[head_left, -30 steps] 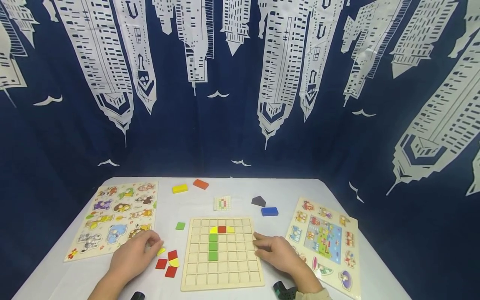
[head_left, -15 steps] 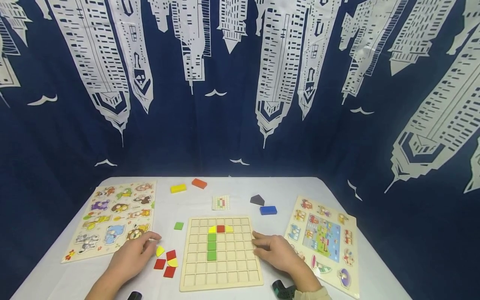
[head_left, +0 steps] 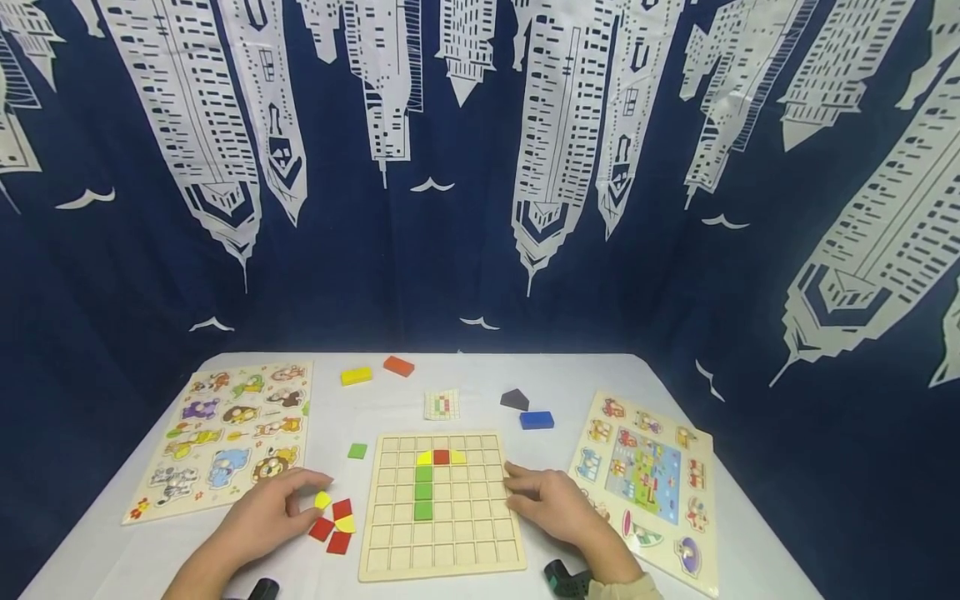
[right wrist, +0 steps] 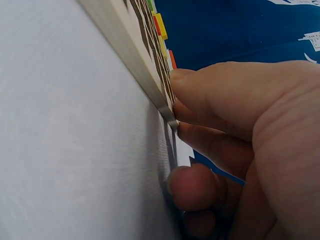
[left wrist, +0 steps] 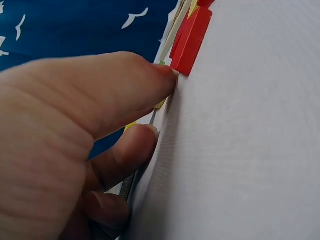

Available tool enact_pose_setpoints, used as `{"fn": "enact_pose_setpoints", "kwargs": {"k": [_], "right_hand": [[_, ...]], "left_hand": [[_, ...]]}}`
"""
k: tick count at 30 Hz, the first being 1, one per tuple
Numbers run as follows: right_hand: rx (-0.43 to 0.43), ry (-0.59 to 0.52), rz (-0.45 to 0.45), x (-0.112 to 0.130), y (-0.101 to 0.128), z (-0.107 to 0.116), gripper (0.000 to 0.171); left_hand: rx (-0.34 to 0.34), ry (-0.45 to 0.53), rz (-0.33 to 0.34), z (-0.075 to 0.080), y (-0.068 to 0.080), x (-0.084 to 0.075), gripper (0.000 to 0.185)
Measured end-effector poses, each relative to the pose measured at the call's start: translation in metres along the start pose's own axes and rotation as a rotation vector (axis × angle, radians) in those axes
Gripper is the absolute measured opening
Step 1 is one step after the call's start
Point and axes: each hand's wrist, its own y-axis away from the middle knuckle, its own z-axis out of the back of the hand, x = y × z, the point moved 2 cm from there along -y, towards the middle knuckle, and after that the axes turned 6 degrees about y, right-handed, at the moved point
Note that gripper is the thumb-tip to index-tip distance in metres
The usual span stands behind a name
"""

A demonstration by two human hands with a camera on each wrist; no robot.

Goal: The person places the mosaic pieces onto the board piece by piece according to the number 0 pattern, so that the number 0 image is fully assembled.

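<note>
The white surface (head_left: 588, 379), finely textured like cloth in the wrist views, might ruck under a dragged piece and shift its neighbours. On it lies the pale, wood-like grid board (head_left: 476, 533), flat and squarish, divided by thin raised ridges; an uneven push from the right hand (head_left: 553, 505) could skew it and jog the green tiles (head_left: 423, 491) seated there. That hand rests its fingertips against the board's right edge, thumb and fingers slightly parted. The left hand (head_left: 272, 510) arches, thumb and index finger apart, about a yellow piece (head_left: 322, 500) left of the board, not pinching it. Its thumb touches or nearly touches a smooth, hard-edged red square (head_left: 321, 528), so closing might drag that along. The yellow piece, thin and round-edged, could spin if caught on its curve.
</note>
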Motion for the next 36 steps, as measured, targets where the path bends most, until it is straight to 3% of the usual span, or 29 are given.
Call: {"fn": "enact_pose_setpoints", "kwargs": {"k": [4,8,13,17,23,28,36], "right_hand": [[-0.001,0.001,0.004,0.0,0.0,0.001,0.032],[0.002,0.01,0.006,0.0,0.0,-0.001,0.031],[-0.003,0.022,0.025,0.001,0.001,0.0,0.031],[0.001,0.021,0.029,0.002,0.001,0.001,0.031],[-0.006,0.015,0.03,0.001,0.002,0.003,0.031],[-0.005,0.002,0.035,0.0,0.001,0.001,0.031],[-0.009,0.007,0.03,0.0,-0.001,-0.001,0.029]], "left_hand": [[-0.031,-0.001,-0.028,0.001,0.0,-0.001,0.039],[-0.094,0.003,-0.07,-0.006,0.007,-0.022,0.034],[-0.075,0.057,-0.24,-0.042,0.02,-0.067,0.026],[-0.057,0.053,-0.374,-0.071,0.024,-0.088,0.021],[-0.038,0.023,-0.454,-0.089,0.021,-0.092,0.014],[-0.061,0.017,-0.541,-0.089,0.02,-0.09,0.015],[-0.065,-0.074,-0.696,-0.088,0.018,-0.09,0.015]]}}
